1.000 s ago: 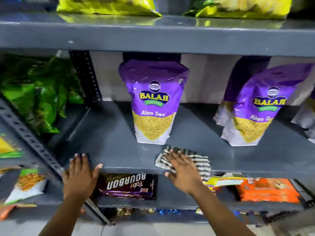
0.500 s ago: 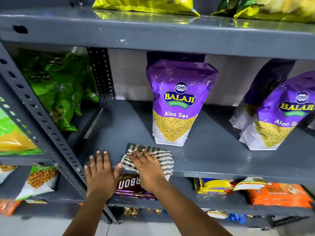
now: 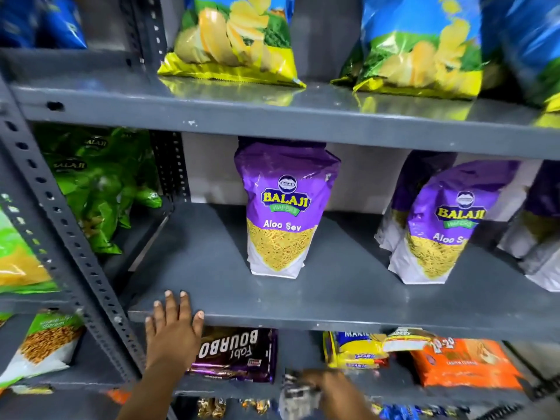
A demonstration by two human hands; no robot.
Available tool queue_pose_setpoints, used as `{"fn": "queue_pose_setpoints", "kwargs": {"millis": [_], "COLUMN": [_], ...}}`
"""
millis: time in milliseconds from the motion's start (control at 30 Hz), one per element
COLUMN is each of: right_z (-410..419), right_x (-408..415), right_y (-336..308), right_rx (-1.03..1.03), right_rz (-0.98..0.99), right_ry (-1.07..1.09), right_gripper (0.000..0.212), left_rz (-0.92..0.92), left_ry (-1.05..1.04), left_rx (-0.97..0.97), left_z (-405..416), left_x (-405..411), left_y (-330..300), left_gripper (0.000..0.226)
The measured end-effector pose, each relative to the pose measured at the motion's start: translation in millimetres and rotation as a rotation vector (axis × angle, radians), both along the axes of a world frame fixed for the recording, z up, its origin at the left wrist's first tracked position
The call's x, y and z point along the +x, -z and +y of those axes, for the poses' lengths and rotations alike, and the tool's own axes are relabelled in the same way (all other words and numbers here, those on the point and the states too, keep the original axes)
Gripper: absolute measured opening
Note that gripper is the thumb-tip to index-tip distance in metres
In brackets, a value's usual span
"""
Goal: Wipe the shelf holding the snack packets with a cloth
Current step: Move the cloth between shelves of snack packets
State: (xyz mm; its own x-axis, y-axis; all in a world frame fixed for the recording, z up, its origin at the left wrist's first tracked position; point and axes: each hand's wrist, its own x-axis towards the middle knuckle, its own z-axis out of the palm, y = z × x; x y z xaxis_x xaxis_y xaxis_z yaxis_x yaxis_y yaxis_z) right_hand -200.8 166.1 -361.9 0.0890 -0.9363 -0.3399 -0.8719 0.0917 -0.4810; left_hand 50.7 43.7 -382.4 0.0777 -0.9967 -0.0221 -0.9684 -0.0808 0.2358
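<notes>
A grey metal shelf (image 3: 348, 298) holds purple Balaji Aloo Sev packets: one upright in the middle (image 3: 281, 219), another leaning at the right (image 3: 445, 225). My left hand (image 3: 172, 328) lies flat on the shelf's front edge at the left, fingers spread, holding nothing. My right hand (image 3: 333, 386) is low, in front of the shelf below, blurred, and closed on the striped black-and-white cloth (image 3: 298, 395). The cloth is off the shelf surface.
Green packets (image 3: 97, 183) fill the bay to the left behind a perforated upright post (image 3: 63, 225). Chip bags (image 3: 236, 40) stand on the shelf above. Below lie a Bourbon biscuit pack (image 3: 236, 353), yellow packs (image 3: 354, 350) and an orange pack (image 3: 463, 362).
My right hand has pulled the cloth off the shelf and down to the right, below the shelf's edge. The left hand stays on the front edge. The view has tilted upward.
</notes>
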Motion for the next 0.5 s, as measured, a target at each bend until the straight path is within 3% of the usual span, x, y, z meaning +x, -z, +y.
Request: {"fn": "queue_pose_setpoints", "kwargs": {"millis": [33, 133, 233, 400, 500], "right_z": [9.8, 12.1, 8.8, 25.9, 29.8], "right_x": [-8.3, -25.4, -46.5, -59.3, -67.7], "right_y": [-2.3, -25.7, -66.7, -197.1, -271.7], "right_rx": [0.030, -0.012, -0.303, -0.622, -0.935], "right_rz": [-0.070, -0.160, -0.277, -0.645, -0.558], "right_ry": [0.070, 0.199, 0.298, 0.345, 0.299], "right_gripper": [0.050, 0.080, 0.060, 0.040, 0.029], "left_rz": [-0.018, -0.024, -0.030, 0.002, 0.074], "left_ry": [0.032, 0.161, 0.303, 0.433, 0.450], "left_rx": [-0.024, -0.100, -0.196, -0.589, -0.861], "left_z": [5.0, 12.7, 14.2, 18.5, 20.1], "left_x": [-8.1, -35.2, -69.4, -130.3, -152.2], "left_y": [3.4, 9.6, -12.4, -99.6, -161.9], "left_gripper": [0.067, 0.097, 0.073, 0.067, 0.066]}}
